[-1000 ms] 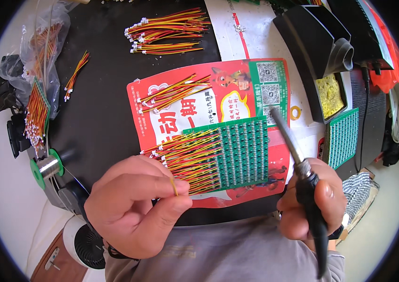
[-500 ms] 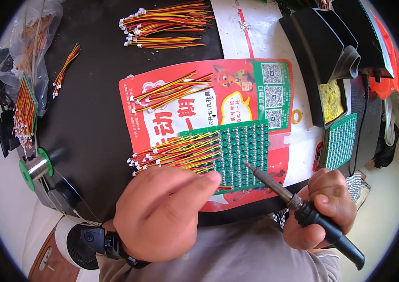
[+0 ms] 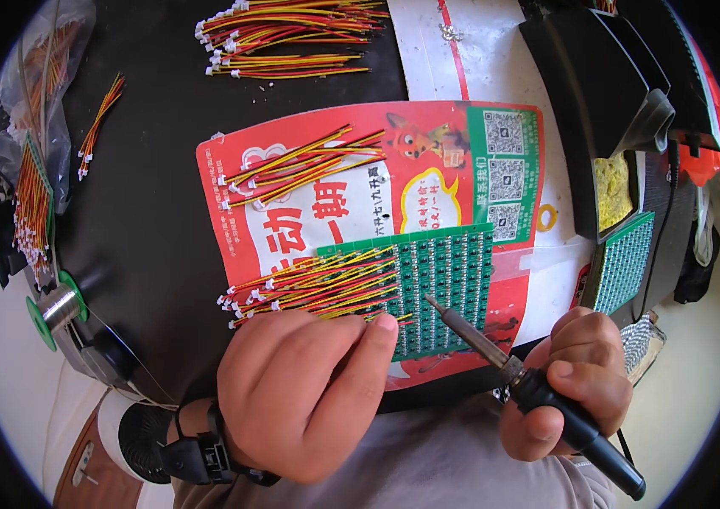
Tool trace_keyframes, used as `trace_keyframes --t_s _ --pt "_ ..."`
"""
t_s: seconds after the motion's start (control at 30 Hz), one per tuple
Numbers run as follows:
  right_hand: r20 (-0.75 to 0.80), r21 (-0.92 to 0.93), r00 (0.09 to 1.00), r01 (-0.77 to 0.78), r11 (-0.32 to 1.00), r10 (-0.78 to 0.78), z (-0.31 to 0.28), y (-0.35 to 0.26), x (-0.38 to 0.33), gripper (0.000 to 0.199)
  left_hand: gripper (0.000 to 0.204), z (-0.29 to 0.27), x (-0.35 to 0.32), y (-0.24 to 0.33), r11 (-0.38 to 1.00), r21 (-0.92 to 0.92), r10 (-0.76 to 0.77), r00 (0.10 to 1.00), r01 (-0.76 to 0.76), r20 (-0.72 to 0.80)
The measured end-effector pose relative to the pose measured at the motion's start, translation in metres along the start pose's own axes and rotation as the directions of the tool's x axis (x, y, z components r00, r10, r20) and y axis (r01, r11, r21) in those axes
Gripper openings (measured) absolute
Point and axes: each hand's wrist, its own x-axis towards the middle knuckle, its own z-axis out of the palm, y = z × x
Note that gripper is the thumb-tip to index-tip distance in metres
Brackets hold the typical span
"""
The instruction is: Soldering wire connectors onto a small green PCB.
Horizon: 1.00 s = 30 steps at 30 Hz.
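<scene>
My left hand (image 3: pixel 301 390) is closed in a pinch at the lower left of a green circuit board panel (image 3: pixel 445 271). Red, yellow and black wire ends stick out past its thumb, from a wire lead (image 3: pixel 405 320) mostly hidden by the fingers. Rows of such leads (image 3: pixel 309 284) with white plugs lie across the panel's left half, plugs to the left. My right hand (image 3: pixel 576 382) grips the black handle of a soldering iron (image 3: pixel 559 407). Its tip is over the panel's bare right half; I cannot tell whether it touches.
The panel lies on a red printed sheet (image 3: pixel 216 182), with more leads (image 3: pixel 309 165) above it. Bundled leads (image 3: pixel 292 34) lie at the back. A solder spool (image 3: pixel 59 305) stands left. At right are a black iron stand (image 3: pixel 576 110), yellow sponge (image 3: pixel 614 191) and stacked panels (image 3: pixel 623 263).
The wire ends by my left thumb have moved up the panel. The iron's tip has shifted slightly left and down. The whole view has shifted a little.
</scene>
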Motion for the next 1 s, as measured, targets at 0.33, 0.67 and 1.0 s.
trace_keyframes --t_s 0.33,0.67,1.0 --pt "0.104 0.042 0.994 -0.039 0.998 0.034 -0.005 -0.003 0.006 0.037 0.024 0.01 -0.004 -0.005 0.999 0.041 0.029 0.999 -0.028 -0.017" --pt "0.102 0.064 0.993 -0.065 0.996 0.058 -0.001 -0.003 0.005 0.04 0.024 0.009 -0.002 -0.007 1.0 0.019 0.018 1.0 -0.018 0.014" --pt "0.072 0.07 0.997 -0.045 0.997 0.04 0.001 -0.002 0.006 0.04 0.029 0.006 0.0 -0.003 0.998 -0.02 -0.054 0.999 0.054 0.006"
